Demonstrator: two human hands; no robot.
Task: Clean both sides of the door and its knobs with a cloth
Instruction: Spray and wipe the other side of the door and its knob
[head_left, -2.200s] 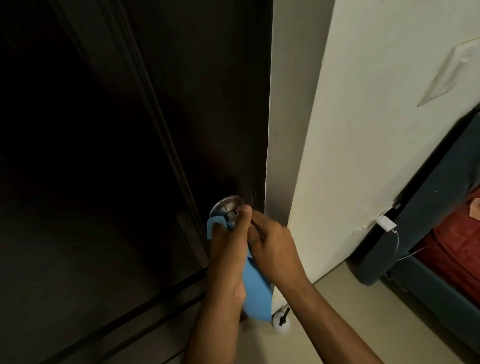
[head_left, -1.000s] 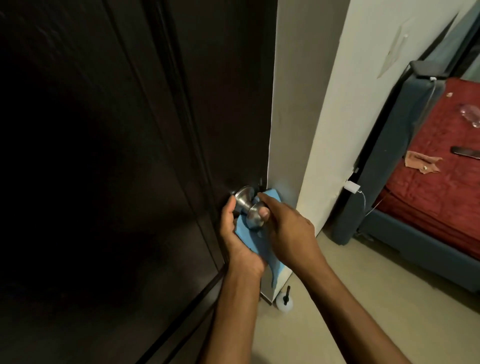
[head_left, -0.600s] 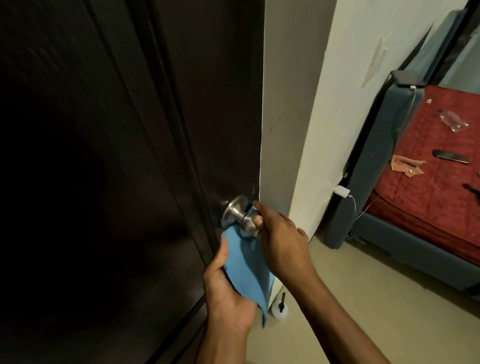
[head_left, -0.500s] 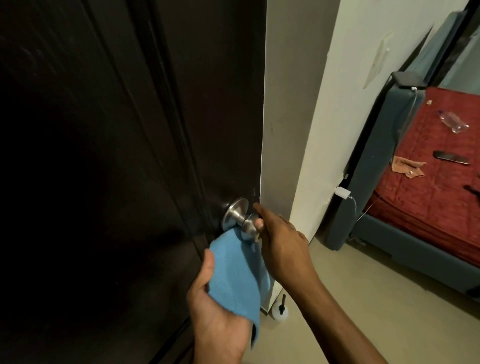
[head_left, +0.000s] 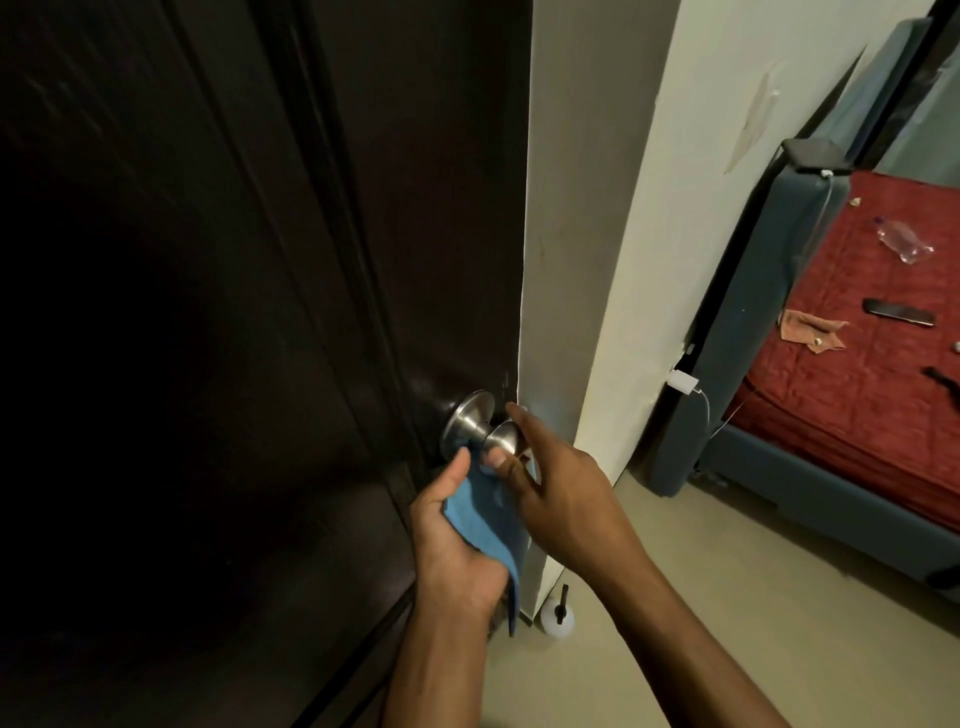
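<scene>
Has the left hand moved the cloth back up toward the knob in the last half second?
Yes. The left hand has brought the blue cloth back up against the underside of the knob.

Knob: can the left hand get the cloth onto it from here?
Probably yes. The left hand holds the cloth right under the knob, nothing between; the right hand sits beside the knob, not over it.

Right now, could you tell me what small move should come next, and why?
Probably bring the blue cloth up around the knob. The left hand holds it bunched just beneath, and the right hand has its fingers spread beside the knob.
</scene>
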